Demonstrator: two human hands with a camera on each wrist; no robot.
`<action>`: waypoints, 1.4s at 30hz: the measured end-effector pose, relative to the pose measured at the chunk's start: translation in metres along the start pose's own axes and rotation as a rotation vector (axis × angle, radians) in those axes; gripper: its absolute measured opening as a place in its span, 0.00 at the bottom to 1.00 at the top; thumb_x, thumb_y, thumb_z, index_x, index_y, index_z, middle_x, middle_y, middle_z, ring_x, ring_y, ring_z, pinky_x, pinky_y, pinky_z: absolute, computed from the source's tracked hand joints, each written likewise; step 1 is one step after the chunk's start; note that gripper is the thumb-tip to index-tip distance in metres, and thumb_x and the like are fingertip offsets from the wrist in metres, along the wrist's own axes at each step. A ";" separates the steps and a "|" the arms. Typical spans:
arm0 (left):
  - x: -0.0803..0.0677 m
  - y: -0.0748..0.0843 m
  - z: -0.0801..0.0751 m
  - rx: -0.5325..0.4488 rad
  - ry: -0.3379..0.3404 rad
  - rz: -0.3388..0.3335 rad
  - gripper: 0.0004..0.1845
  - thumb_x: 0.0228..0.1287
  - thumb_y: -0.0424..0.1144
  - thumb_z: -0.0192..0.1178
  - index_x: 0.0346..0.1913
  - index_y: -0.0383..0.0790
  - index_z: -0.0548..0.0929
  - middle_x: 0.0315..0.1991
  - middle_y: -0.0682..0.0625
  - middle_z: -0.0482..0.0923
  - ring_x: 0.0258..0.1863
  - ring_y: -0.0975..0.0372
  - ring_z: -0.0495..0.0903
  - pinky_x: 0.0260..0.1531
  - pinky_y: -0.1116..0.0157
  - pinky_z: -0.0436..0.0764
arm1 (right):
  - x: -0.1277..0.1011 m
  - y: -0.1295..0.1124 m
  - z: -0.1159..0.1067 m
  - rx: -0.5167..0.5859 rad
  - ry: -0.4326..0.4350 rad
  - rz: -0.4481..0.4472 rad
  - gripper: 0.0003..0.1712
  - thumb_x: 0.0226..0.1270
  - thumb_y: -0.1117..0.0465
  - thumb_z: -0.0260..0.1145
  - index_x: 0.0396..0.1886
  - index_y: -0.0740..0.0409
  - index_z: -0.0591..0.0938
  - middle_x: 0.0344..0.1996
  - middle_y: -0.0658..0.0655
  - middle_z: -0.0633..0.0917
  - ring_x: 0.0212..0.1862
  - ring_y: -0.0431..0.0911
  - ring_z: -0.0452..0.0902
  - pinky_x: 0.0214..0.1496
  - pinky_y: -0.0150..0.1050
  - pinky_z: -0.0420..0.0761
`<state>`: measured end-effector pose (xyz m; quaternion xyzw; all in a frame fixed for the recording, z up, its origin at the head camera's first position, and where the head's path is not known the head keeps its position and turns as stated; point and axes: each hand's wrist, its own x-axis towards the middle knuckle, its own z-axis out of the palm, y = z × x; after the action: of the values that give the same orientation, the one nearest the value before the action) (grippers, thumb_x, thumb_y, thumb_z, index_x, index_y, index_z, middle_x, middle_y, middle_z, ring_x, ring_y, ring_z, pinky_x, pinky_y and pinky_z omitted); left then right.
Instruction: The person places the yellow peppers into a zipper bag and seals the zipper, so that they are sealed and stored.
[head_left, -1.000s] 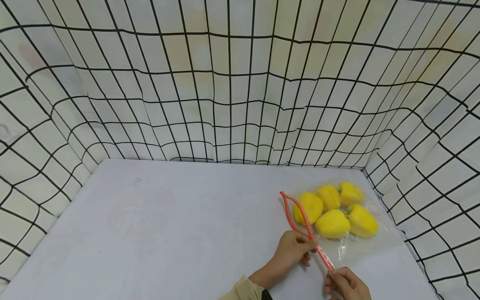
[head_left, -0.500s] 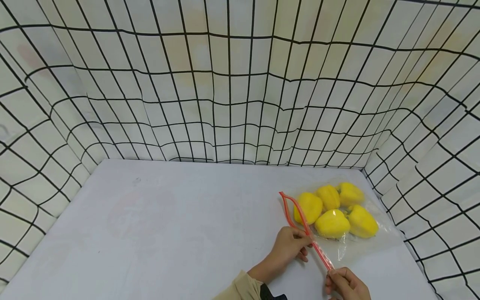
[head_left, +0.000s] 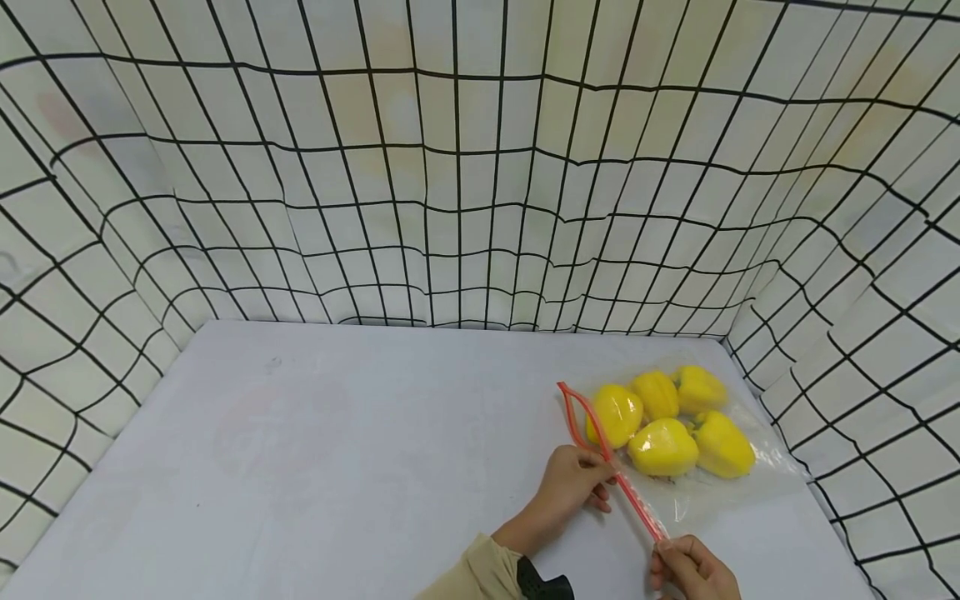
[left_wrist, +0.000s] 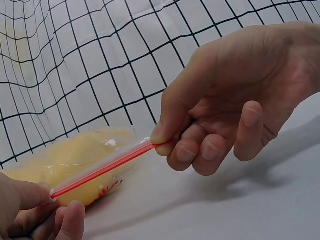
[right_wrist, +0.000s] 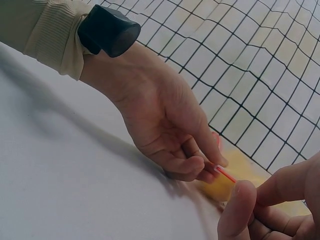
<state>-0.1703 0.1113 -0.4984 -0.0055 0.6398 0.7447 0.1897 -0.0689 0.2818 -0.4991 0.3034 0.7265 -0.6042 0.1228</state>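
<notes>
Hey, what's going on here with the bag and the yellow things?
A person is working on the red zip strip of a clear plastic bag that lies on a white table. The left hand pinches the strip partway along, and the right hand pinches its near end. Five yellow peppers sit inside the bag. Beyond the left hand the strip's two sides stand apart, so that stretch is open.
</notes>
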 end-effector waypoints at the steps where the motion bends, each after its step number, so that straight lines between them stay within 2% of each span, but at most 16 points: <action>1: 0.001 0.000 -0.001 0.001 0.001 0.003 0.08 0.63 0.33 0.64 0.35 0.30 0.87 0.29 0.46 0.85 0.15 0.66 0.76 0.20 0.65 0.84 | 0.000 0.000 0.000 -0.001 0.000 0.000 0.19 0.61 0.47 0.66 0.33 0.59 0.78 0.25 0.51 0.82 0.30 0.46 0.79 0.27 0.40 0.78; 13: 0.011 0.000 -0.008 0.023 0.001 0.033 0.09 0.63 0.35 0.64 0.34 0.29 0.86 0.27 0.44 0.84 0.13 0.66 0.76 0.20 0.65 0.84 | 0.001 0.003 0.000 0.012 0.008 -0.016 0.16 0.62 0.51 0.64 0.35 0.60 0.78 0.26 0.51 0.82 0.29 0.46 0.79 0.29 0.40 0.81; 21: 0.014 0.004 -0.011 0.035 -0.001 0.057 0.11 0.65 0.37 0.64 0.33 0.29 0.85 0.21 0.47 0.78 0.13 0.66 0.77 0.21 0.65 0.84 | -0.001 0.002 -0.001 0.023 0.018 -0.013 0.14 0.64 0.52 0.63 0.35 0.60 0.79 0.26 0.51 0.82 0.29 0.46 0.79 0.29 0.41 0.81; 31: 0.019 0.002 -0.013 -0.002 0.023 0.070 0.12 0.65 0.38 0.64 0.33 0.28 0.84 0.19 0.48 0.77 0.13 0.67 0.76 0.21 0.64 0.85 | -0.001 0.003 -0.003 0.025 0.033 -0.037 0.10 0.64 0.56 0.60 0.32 0.60 0.79 0.25 0.52 0.82 0.28 0.46 0.79 0.29 0.41 0.80; 42: 0.021 0.007 -0.014 0.008 0.036 0.109 0.12 0.66 0.38 0.63 0.34 0.27 0.84 0.26 0.36 0.82 0.12 0.66 0.77 0.22 0.64 0.85 | 0.000 0.004 -0.004 0.051 0.056 -0.082 0.10 0.66 0.59 0.57 0.29 0.61 0.79 0.22 0.54 0.80 0.24 0.47 0.76 0.27 0.41 0.80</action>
<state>-0.1947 0.1025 -0.5000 0.0167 0.6455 0.7511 0.1374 -0.0658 0.2853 -0.5010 0.2932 0.7259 -0.6183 0.0696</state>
